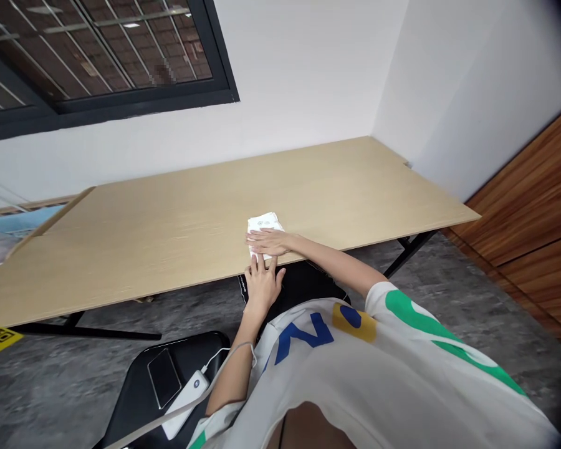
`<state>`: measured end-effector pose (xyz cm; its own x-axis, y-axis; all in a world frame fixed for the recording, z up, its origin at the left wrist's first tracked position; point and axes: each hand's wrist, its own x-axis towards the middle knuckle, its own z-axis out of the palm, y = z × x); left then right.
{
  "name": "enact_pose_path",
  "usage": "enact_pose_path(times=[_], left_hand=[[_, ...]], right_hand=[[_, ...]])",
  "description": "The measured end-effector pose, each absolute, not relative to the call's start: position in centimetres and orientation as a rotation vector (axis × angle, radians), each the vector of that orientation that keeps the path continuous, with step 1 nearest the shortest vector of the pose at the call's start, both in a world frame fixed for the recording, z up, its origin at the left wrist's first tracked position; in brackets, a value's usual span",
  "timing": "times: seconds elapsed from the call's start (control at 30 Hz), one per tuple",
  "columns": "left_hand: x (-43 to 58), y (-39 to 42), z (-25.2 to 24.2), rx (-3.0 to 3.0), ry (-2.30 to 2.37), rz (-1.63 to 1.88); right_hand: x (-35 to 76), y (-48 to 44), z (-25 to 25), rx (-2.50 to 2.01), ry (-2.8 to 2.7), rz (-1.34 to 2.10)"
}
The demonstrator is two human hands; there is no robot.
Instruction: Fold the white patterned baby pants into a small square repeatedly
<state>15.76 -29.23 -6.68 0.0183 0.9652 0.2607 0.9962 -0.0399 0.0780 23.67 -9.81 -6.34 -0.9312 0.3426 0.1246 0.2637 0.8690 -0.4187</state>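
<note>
Printed white paper (pixel 265 221) lies at the near edge of the wooden table (pixel 182 212). The right hand (pixel 270 242) lies flat across it, fingers extended; the left hand (pixel 263 288), fingers spread, touches its near end. Near left, a smartphone (pixel 164 378) lies on a black chair (pixel 135 380).

Right hand (pixel 268 242) flat, palm down, fingers pointing left, its forearm (pixel 339 260) slanting in from the right; left hand (pixel 262 289), nearer, extends spread fingers farward
</note>
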Motion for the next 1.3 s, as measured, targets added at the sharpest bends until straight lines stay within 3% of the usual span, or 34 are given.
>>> enact_pose_path(times=[0.4,0.63,0.83,1.3], left_hand=[[15.2,-29.1,-6.1,-2.161,-2.099,-0.321],[12.0,-28.7,-6.0,-2.229,-2.015,-0.497],[10.8,-28.6,-5.2,-2.406,-1.946,-0.766],[9.1,-27.1,-6.3,-2.400,-2.098,-1.148]], right_hand=[[26.4,-5.5,-4.4,-0.866,-2.470,0.532],[32.9,-12.0,-5.6,-0.641,-2.620,0.696],[36.4,-14.9,-6.9,-0.519,-2.594,0.610],[35.9,-15.5,-5.5,-0.677,-2.268,0.815]])
